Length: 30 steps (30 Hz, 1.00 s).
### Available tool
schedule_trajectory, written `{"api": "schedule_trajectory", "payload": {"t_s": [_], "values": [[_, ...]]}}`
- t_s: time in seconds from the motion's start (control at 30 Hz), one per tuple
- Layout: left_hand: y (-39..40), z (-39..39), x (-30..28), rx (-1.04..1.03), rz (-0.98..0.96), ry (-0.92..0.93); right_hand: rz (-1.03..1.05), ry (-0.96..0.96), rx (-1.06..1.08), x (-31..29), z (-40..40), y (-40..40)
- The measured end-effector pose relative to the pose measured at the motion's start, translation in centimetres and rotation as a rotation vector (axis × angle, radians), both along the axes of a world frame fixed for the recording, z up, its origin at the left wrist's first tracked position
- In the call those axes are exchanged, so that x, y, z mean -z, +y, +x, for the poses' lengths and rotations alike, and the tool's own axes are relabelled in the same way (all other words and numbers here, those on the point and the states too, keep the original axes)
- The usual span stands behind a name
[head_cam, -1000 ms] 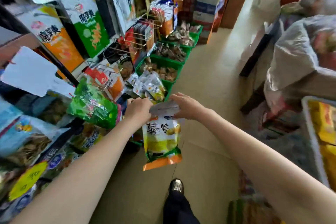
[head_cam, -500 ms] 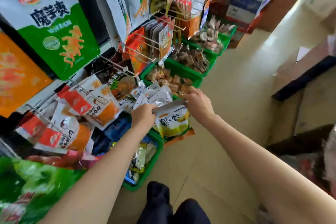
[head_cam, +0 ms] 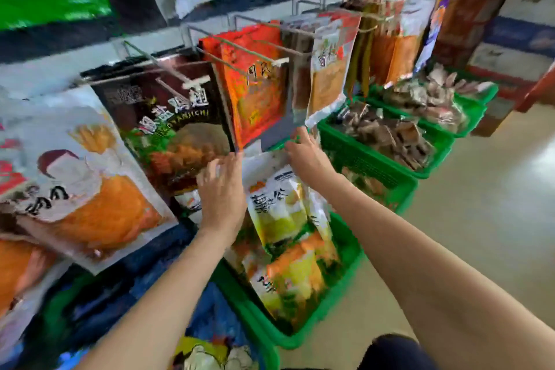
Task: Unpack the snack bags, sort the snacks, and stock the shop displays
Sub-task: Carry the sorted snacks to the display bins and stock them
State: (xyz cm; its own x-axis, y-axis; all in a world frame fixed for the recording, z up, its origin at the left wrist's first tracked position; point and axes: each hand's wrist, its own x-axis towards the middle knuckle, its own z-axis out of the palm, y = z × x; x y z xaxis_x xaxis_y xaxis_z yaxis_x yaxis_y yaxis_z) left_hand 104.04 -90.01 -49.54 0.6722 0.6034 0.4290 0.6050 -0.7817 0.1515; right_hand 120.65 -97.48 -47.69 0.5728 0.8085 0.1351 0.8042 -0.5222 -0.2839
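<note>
Beige floor (head_cam: 480, 219) at right; dark trouser knee (head_cam: 390, 351) at bottom edge.

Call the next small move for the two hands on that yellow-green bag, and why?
Probably lower the yellow-green snack bag into the green basket beneath it and let go. The right hand pinches its top edge, the left hand rests flat beside it, and matching bags already lie in that basket directly below.
</note>
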Motion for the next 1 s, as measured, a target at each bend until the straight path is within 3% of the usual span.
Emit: {"api": "schedule_trajectory", "payload": {"t_s": [0.07, 0.1, 0.17, 0.33, 0.4, 0.5, 0.67, 0.87, 1.0], "values": [[0.5, 0.9, 5.7, 0.042, 0.225, 0.074, 0.155, 0.092, 0.031, 2.5, 1.0, 2.2], [0.4, 1.0, 8.3, 0.035, 0.222, 0.155, 0.179, 0.124, 0.034, 3.7, 1.1, 2.7], [-0.4, 0.9, 11.9, -0.023, 0.048, 0.278, 0.064, 0.135, 0.008, 6.3, 1.0, 2.1], [-0.3, 2.1, 12.9, -0.077, -0.391, 0.639, -0.565, 0.347, -0.138, 12.5, -0.5, -3.9], [0.0, 2.6, 12.5, -0.046, -0.496, 0.710, -0.621, 0.330, -0.112, 13.8, -0.6, -4.7], [1.3, 2.2, 13.3, -0.028, -0.568, 0.699, -0.561, 0.323, -0.075, 14.5, -0.7, -4.2], [2.5, 1.2, 13.7, -0.057, -0.516, 0.680, -0.521, 0.411, 0.055, 15.1, 1.0, -3.7], [2.6, 0.6, 11.6, -0.020, -0.471, 0.908, -0.782, 0.163, -0.116, 13.4, -0.5, -2.7], [1.4, 1.2, 10.9, 0.195, -0.385, 0.811, -0.739, 0.185, -0.090, 15.0, -0.2, -5.7]]}}
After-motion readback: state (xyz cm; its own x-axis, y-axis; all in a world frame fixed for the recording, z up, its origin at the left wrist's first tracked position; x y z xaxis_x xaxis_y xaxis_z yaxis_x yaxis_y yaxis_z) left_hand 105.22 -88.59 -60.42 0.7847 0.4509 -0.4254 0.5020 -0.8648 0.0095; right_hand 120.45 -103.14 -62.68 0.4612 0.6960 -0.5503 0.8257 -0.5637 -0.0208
